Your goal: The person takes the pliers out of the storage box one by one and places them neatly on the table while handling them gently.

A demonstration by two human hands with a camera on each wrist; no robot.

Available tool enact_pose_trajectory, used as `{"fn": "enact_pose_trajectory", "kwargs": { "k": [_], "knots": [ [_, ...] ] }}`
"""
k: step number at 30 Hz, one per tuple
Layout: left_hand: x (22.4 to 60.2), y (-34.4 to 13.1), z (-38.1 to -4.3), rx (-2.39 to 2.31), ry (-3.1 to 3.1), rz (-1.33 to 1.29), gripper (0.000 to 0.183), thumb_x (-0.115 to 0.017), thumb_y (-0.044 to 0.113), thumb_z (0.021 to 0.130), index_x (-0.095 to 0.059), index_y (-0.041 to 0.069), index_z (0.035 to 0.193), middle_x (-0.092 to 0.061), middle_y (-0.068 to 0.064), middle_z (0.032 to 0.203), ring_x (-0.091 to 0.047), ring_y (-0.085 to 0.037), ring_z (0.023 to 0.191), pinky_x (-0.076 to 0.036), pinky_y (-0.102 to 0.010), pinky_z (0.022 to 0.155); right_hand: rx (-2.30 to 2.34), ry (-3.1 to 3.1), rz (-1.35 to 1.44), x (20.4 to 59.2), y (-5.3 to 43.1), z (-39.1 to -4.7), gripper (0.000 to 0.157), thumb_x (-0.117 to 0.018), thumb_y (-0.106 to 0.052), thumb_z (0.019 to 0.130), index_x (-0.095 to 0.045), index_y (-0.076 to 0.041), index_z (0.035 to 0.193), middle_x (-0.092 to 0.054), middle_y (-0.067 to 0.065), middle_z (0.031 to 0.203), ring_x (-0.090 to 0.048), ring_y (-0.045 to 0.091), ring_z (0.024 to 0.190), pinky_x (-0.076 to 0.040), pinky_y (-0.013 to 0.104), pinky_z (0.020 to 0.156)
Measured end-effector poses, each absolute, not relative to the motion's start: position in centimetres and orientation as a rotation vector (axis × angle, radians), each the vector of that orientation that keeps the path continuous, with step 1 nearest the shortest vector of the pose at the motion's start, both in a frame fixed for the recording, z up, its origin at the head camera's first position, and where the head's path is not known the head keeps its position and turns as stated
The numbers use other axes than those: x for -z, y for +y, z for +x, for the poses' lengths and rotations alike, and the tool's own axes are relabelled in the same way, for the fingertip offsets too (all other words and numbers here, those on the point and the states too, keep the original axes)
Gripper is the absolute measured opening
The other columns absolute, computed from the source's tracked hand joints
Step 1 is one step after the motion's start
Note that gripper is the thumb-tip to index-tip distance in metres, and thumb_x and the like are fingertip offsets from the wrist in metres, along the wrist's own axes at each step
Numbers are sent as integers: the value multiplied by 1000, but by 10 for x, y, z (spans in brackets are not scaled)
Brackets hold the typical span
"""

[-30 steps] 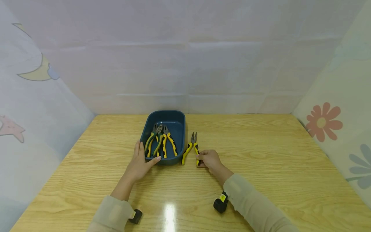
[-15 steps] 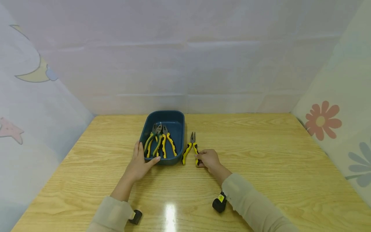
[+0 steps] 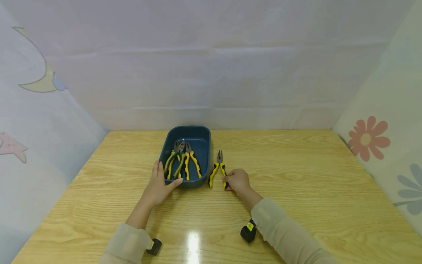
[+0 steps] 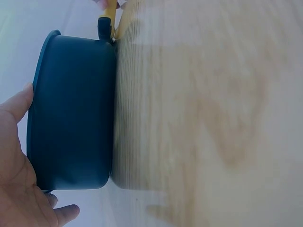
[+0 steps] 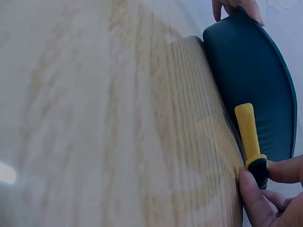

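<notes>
A pair of long-nose pliers [image 3: 213, 175] with yellow-and-black handles lies on the table just right of a dark blue box [image 3: 205, 154], its head pointing away. My right hand [image 3: 238, 181] pinches the end of its right handle between thumb and fingers; the handle [image 5: 247, 127] shows in the right wrist view. At the box's near left corner my left hand [image 3: 159, 187] rests with spread fingers along the left side and the thumb at the front rim. Inside the box lie green-handled pliers [image 3: 179, 165] across yellow-and-black ones, with another yellow-and-black pair [image 3: 194, 163] beside them.
The wooden table [image 3: 296, 161] reaches back to a pale cloth wall [image 3: 211, 80]. Printed cloth sides stand left and right, with a red flower [image 3: 365, 138] on the right one. Black wrist cameras sit under both sleeves.
The pliers have turned slightly under my right hand: the left handle has shifted a little to the right and the jaws look closer together. My left hand and the box stay put.
</notes>
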State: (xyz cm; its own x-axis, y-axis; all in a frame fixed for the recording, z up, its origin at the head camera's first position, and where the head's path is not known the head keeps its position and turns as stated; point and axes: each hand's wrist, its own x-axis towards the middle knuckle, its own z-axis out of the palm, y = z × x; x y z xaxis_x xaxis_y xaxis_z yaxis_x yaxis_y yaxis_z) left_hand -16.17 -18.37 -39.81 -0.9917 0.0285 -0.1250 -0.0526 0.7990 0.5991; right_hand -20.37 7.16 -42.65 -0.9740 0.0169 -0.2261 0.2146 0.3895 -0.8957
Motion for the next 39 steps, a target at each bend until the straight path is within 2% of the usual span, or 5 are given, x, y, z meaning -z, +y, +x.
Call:
{"fn": "enact_pose_trajectory", "kwargs": {
  "k": [12, 24, 39],
  "knots": [
    [396, -183, -161, -952, 2855, -30, 102, -42, 66, 75, 14, 7, 136, 22, -7, 140, -15, -44, 122, -27, -57, 88, 1551, 2532, 134, 425, 73, -202, 12, -63, -6, 77, -61, 6, 75, -58, 10, 63, -55, 12, 44, -47, 24, 44],
    [395, -182, -161, -932, 2862, -22, 106, -38, 72, 71, 14, 6, 136, 22, -7, 140, -16, -44, 122, -27, -57, 88, 1555, 2517, 118, 422, 78, -198, 13, -64, -9, 77, -60, 4, 75, -57, 9, 59, -55, 16, 47, -47, 26, 46],
    [396, -183, -161, -932, 2869, -5, 104, -40, 68, 74, 13, 5, 136, 21, -10, 140, -13, -44, 122, -26, -57, 88, 1686, 2423, 163, 424, 81, -197, 9, -60, -3, 78, -57, 5, 77, -57, 11, 66, -53, 16, 51, -47, 27, 48]
  ]
}}
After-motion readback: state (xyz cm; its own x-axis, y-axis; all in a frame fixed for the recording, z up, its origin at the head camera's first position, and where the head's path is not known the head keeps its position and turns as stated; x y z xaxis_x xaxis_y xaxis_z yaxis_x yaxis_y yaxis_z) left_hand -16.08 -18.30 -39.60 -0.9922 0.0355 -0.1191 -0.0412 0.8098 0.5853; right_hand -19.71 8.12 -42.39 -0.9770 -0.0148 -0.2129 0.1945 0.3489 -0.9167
